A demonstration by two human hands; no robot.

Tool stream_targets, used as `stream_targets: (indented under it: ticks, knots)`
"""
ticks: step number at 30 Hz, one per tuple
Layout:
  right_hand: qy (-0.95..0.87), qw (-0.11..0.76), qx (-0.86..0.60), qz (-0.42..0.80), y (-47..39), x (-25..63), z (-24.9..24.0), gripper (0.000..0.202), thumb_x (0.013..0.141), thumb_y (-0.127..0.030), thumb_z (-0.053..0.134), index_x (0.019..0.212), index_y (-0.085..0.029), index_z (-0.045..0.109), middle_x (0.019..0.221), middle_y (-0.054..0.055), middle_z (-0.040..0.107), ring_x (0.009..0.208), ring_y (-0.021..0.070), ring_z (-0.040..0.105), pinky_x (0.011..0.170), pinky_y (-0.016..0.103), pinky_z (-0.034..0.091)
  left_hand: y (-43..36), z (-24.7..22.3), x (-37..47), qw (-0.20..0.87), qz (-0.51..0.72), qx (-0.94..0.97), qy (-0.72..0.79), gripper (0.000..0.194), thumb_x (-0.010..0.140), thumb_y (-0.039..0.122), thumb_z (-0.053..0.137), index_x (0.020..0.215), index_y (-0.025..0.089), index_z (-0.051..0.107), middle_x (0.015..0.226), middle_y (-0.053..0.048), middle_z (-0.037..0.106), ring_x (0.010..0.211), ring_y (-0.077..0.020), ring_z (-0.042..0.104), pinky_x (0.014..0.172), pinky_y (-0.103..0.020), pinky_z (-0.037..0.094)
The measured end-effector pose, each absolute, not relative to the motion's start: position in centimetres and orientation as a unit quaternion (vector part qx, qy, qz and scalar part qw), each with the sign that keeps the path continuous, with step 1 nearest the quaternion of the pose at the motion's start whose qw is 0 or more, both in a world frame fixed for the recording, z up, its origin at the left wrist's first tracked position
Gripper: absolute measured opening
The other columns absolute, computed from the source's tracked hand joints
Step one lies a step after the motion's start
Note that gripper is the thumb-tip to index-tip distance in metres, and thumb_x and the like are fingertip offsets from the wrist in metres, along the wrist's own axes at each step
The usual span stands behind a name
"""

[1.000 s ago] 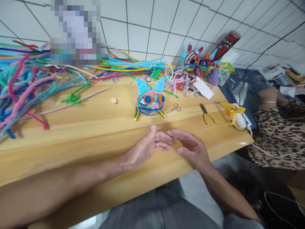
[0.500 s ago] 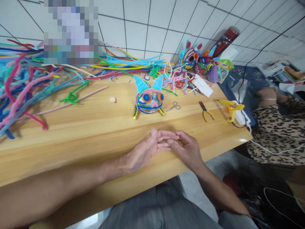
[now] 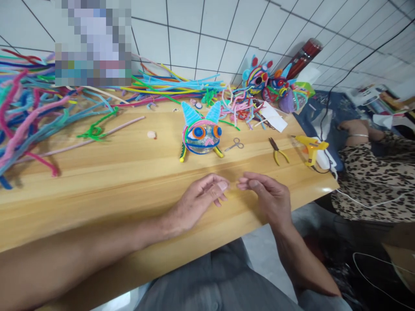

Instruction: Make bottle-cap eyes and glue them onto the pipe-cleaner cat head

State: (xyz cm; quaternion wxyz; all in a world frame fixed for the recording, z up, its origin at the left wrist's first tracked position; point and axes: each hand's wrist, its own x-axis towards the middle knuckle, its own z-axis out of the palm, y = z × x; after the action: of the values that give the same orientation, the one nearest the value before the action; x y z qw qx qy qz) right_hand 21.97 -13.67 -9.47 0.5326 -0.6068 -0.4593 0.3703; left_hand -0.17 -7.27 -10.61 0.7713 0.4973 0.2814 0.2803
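My left hand (image 3: pixel 199 198) is just above the wooden table, its thumb drawn against the bent index finger and the lower fingers loosely curled. Facing it across a small gap, my right hand (image 3: pixel 270 196) has thumb and fingertips pinched together. Anything between the fingers of either hand is too small to make out. Beyond them stands a cat-like figure (image 3: pixel 201 137) of coloured pipe cleaners around a clear body, with blue ears, orange and blue eyes and yellow-tipped legs. Small scissors (image 3: pixel 234 145) lie beside it. Yellow-handled pliers (image 3: pixel 278 152) rest farther right.
Pipe cleaners (image 3: pixel 35 112) heap up at the left and along the wall. A yellow glue gun (image 3: pixel 310 149) stands near the right edge. More figures (image 3: pixel 256 80) and a red bottle (image 3: pixel 304 56) are at the back. A person in a leopard-print garment (image 3: pixel 372 181) sits at right.
My hands have drawn apart from fingertip contact, the right one moving rightward. The left fingers have curled in towards the thumb. The figure and tools stay in place.
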Motion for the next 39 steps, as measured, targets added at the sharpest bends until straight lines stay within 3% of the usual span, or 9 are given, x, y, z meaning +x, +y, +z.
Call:
stream_targets:
  ticks: [5, 10, 14, 18, 21, 25, 33, 39]
  knots:
    - [-0.448, 0.518, -0.536, 0.494, -13.8, 20.5, -9.4, 0.027, 0.095, -0.047, 0.081, 0.119, -0.034, 0.084, 0.115, 0.004, 0.086, 0.094, 0.0240, 0.085, 0.089, 0.043, 0.072, -7.9, -10.1, -0.5, 0.701, 0.285, 0.575, 0.310, 0.033, 0.103, 0.048, 0.065, 0.122, 0.020, 0.066, 0.099, -0.004, 0.070, 0.091, -0.0177, 0.064, 0.078, -0.031, 0.049]
    - [-0.451, 0.513, -0.526, 0.507, -13.7, 20.4, -9.7, 0.035, 0.099, -0.044, 0.076, 0.132, -0.033, 0.075, 0.125, 0.005, 0.084, 0.105, 0.0244, 0.084, 0.097, 0.045, 0.069, -7.7, -9.5, -0.6, 0.644, 0.313, 0.617, 0.325, 0.025, 0.103, 0.040, 0.061, 0.118, 0.019, 0.064, 0.098, -0.003, 0.066, 0.087, -0.0163, 0.060, 0.070, -0.028, 0.045]
    - [-0.525, 0.482, -0.562, 0.420, -14.0, 20.4, -10.1, 0.036, 0.105, -0.041, 0.068, 0.140, -0.031, 0.066, 0.128, 0.007, 0.083, 0.111, 0.0237, 0.083, 0.103, 0.046, 0.067, -7.6, -9.2, -0.5, 0.603, 0.334, 0.645, 0.330, 0.016, 0.100, 0.032, 0.064, 0.108, 0.019, 0.067, 0.090, 0.000, 0.062, 0.078, -0.0130, 0.054, 0.069, -0.027, 0.042]
    - [-0.654, 0.411, -0.586, 0.245, -14.4, 19.5, -10.5, 0.048, 0.111, -0.027, 0.056, 0.158, -0.032, 0.051, 0.130, 0.006, 0.082, 0.123, 0.0228, 0.078, 0.109, 0.043, 0.064, -7.8, -9.8, -0.2, 0.672, 0.280, 0.607, 0.320, 0.022, 0.095, 0.039, 0.071, 0.090, 0.017, 0.068, 0.075, 0.003, 0.057, 0.066, -0.0106, 0.045, 0.062, -0.026, 0.036]
    - [-0.742, 0.370, -0.535, 0.162, -14.3, 18.4, -10.6, 0.065, 0.110, -0.017, 0.050, 0.170, -0.035, 0.035, 0.142, 0.005, 0.076, 0.133, 0.0213, 0.073, 0.113, 0.041, 0.063, -7.8, -10.3, 0.2, 0.733, 0.277, 0.546, 0.296, 0.026, 0.090, 0.041, 0.076, 0.084, 0.016, 0.070, 0.077, 0.001, 0.064, 0.072, -0.0115, 0.052, 0.069, -0.026, 0.043]
    - [-0.763, 0.364, -0.515, 0.141, -14.0, 17.5, -11.0, 0.075, 0.108, -0.010, 0.044, 0.174, -0.035, 0.021, 0.149, 0.005, 0.072, 0.139, 0.0195, 0.069, 0.115, 0.042, 0.062, -7.3, -10.3, 0.2, 0.739, 0.295, 0.518, 0.314, 0.026, 0.088, 0.037, 0.077, 0.076, 0.015, 0.071, 0.078, -0.001, 0.070, 0.077, -0.0131, 0.060, 0.076, -0.027, 0.050]
    - [-0.735, 0.422, -0.498, 0.182, -14.0, 16.8, -11.1, 0.069, 0.111, -0.016, 0.043, 0.174, -0.034, 0.021, 0.150, 0.006, 0.071, 0.148, 0.0185, 0.061, 0.121, 0.045, 0.057, -6.7, -10.1, 0.0, 0.753, 0.283, 0.504, 0.313, 0.020, 0.082, 0.036, 0.085, 0.087, 0.017, 0.081, 0.087, -0.002, 0.081, 0.083, -0.0161, 0.069, 0.083, -0.028, 0.055]
    - [-0.753, 0.396, -0.479, 0.216, -14.2, 17.2, -10.1, 0.062, 0.113, -0.020, 0.040, 0.173, -0.031, 0.027, 0.161, 0.010, 0.061, 0.154, 0.0202, 0.054, 0.127, 0.046, 0.050, -7.0, -10.2, 0.0, 0.770, 0.248, 0.498, 0.311, 0.026, 0.083, 0.041, 0.085, 0.093, 0.017, 0.084, 0.093, -0.005, 0.083, 0.083, -0.0166, 0.070, 0.084, -0.029, 0.055]
